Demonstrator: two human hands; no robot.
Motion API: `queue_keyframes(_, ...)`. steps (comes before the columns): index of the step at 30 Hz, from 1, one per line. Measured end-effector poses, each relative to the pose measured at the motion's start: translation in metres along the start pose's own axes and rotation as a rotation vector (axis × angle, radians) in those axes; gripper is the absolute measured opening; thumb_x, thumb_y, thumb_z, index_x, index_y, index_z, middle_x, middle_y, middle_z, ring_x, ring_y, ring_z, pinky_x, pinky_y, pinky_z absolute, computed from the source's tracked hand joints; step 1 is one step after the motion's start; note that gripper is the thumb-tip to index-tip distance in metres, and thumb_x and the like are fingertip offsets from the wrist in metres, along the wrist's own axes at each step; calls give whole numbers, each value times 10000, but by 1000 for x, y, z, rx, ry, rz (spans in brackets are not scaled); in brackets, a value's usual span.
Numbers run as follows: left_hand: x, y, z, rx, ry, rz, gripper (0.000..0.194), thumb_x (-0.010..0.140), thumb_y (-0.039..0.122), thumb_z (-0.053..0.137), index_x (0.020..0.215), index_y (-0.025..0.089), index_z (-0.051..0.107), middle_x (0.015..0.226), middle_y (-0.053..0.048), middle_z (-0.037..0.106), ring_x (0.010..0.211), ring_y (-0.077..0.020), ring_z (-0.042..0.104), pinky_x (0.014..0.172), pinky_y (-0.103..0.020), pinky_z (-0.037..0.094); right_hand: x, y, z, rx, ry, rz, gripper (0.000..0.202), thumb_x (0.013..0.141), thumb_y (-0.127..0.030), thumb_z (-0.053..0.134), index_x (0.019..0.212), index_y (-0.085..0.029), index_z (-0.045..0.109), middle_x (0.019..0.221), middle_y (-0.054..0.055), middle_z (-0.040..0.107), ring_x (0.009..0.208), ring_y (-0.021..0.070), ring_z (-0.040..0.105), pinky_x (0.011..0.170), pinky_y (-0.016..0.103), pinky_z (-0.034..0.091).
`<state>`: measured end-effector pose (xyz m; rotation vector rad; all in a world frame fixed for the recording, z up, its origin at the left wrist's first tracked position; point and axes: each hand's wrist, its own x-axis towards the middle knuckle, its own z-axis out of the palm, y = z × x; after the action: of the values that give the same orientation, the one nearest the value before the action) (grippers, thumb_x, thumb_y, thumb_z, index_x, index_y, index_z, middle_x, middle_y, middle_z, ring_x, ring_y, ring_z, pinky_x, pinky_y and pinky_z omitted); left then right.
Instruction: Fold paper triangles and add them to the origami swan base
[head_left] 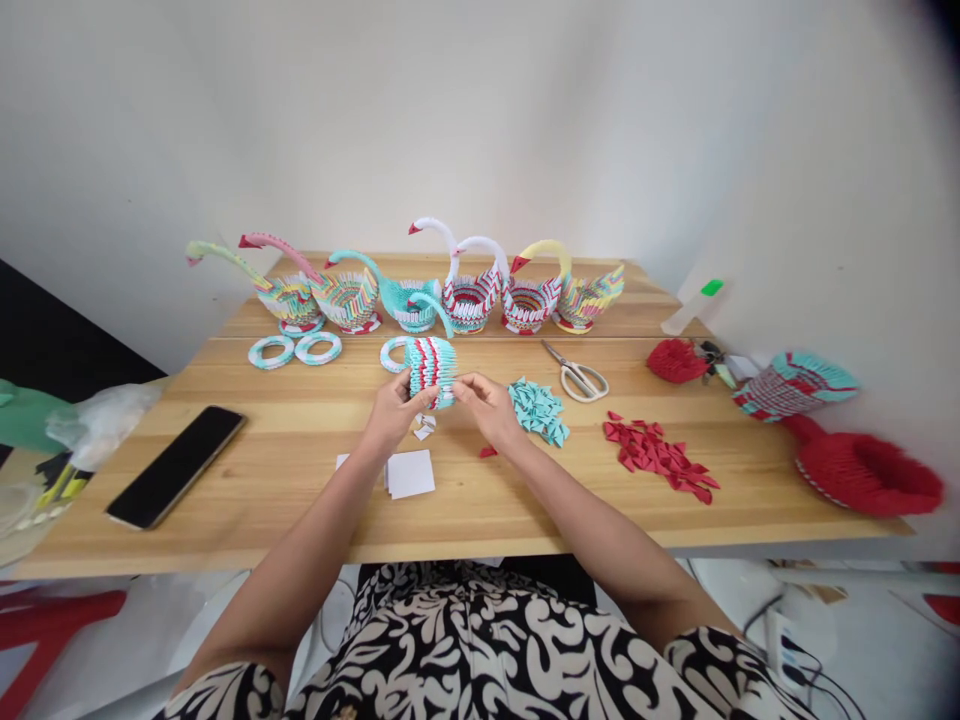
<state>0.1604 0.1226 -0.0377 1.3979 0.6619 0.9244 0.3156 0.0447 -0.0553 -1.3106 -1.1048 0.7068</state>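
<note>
A folded-paper piece (431,368) in teal, white and red zigzag rows is held up over the middle of the table. Around its lower left side my left hand (394,408) is closed, with the thumb at the bottom edge. The fingers of my right hand (484,402) pinch together at its lower right edge. Behind the piece lies a teal and white ring (391,354), partly hidden. Small white folded pieces (424,427) lie below my left hand. To the right of my right hand is a pile of teal paper triangles (538,410), and one red triangle (488,452) lies under my right wrist.
Several paper swans (469,300) line the back. Scissors (581,378) and red triangles (660,455) lie at the right, beyond them a red paper basket (862,470). At the left are two rings (318,348) and a phone (178,465). White cards (410,474) lie near the front.
</note>
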Motion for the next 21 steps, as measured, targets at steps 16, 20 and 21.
queue_keyframes(16,19,1,-23,-350,215,85,457,608,313,864,985,149,666,976,-78,738,971,-243,684,923,-350,519,12,1,26,-940,-378,-198,254,981,-296,466,1051,-208,694,1075,74,703,1008,198,616,806,275,406)
queue_keyframes(20,19,3,-24,-367,248,80,467,595,316,866,979,150,660,963,-71,734,962,-231,679,915,-340,518,18,-1,44,-1066,-438,-98,207,918,-355,561,959,-200,692,996,80,710,924,220,632,670,272,356)
queue_keyframes(21,19,3,-25,-362,250,84,472,597,323,863,985,150,658,970,-72,732,968,-231,677,919,-340,515,19,0,47,-1068,-451,-88,177,906,-326,571,929,-196,689,980,80,713,901,217,635,657,272,345)
